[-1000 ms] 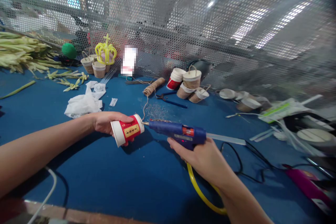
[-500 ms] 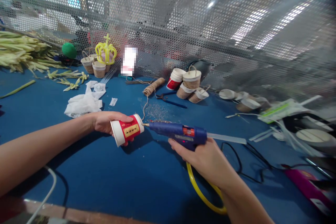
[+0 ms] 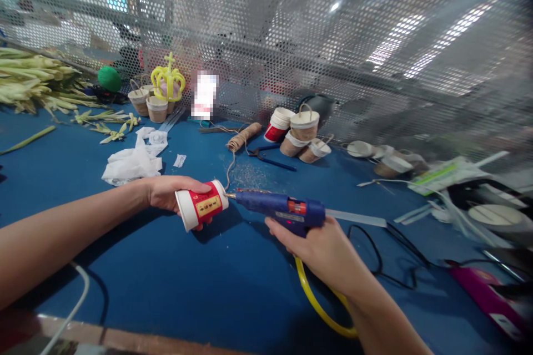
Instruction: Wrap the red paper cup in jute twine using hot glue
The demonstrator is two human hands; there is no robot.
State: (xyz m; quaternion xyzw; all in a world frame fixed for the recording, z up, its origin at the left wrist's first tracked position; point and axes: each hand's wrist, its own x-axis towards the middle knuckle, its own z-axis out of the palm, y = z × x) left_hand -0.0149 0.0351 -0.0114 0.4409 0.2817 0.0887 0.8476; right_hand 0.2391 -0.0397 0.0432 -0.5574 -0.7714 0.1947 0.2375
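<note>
My left hand [image 3: 177,193] is closed round a red and white paper cup [image 3: 204,206], which lies tilted on its side with its base to the right. In my right hand [image 3: 320,247] is a blue hot glue gun [image 3: 278,209], a clear glue stick [image 3: 358,218] poking out of its back and a small red light glowing. The gun's metal nozzle meets the edge of the cup's base. A strand of twine [image 3: 229,169] runs from that end of the cup up to a twine roll [image 3: 245,137] on the table.
Behind the hands lie pliers [image 3: 272,160], stacked paper cups [image 3: 278,123] and twine-wrapped little buckets [image 3: 305,125]. White tissue [image 3: 133,165] lies left, a yellow crown [image 3: 168,80] farther back. A yellow ring [image 3: 316,305] and black cable [image 3: 377,249] are near my right arm.
The glue gun and my right hand have shifted very slightly left, toward the cup. My left hand and the cup stay almost still.
</note>
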